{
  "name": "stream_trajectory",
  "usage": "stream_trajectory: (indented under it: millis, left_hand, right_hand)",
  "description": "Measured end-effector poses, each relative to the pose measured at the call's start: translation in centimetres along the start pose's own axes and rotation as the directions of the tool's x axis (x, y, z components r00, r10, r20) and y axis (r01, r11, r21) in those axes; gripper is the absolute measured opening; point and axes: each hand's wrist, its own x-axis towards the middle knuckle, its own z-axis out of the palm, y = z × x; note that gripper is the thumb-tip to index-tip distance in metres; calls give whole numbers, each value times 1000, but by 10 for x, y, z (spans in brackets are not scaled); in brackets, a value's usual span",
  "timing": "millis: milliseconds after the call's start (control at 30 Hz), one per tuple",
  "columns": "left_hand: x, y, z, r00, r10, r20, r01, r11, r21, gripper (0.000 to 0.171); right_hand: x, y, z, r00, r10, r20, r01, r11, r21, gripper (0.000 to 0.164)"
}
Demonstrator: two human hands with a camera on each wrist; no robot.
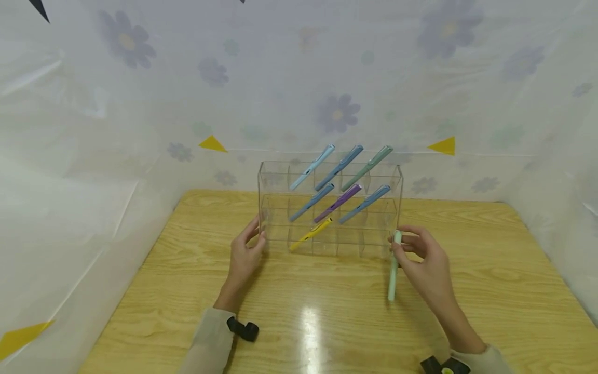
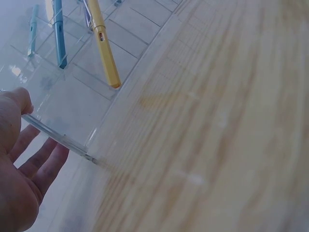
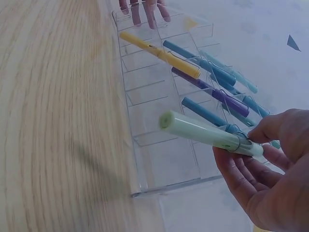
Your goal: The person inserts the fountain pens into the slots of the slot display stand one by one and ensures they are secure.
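Observation:
A clear acrylic pen rack with several compartments stands on the table. My left hand holds its left side wall, thumb in front and fingers behind, as the left wrist view shows. Between thumb and fingers, my right hand pinches a pale green pen by its clip end, close to the rack's lower right corner; the other end points down toward me. Slanted in the rack are a light blue pen, a green pen and blue pens, a purple pen in the middle row, and a yellow pen in the bottom row.
The wooden table extends around the rack and reflects a bright light in front. Behind it hangs a pale flower-patterned sheet with yellow triangles on it. Similar sheeting encloses the left and right sides.

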Motion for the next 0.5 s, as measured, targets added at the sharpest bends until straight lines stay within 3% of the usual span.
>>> stream_trajectory:
  millis: [167,500]
  left_hand:
    - [-1,1,1,1000,20,2,-20,1000,19,46]
    - [-1,3,0,1000,-9,8,9,1000,19,45]
  right_hand:
    - [7,-6,8,999,-22,-29,23,999,28,38]
    - [25,-16,23,997,-55,-48,65,970,234,36]
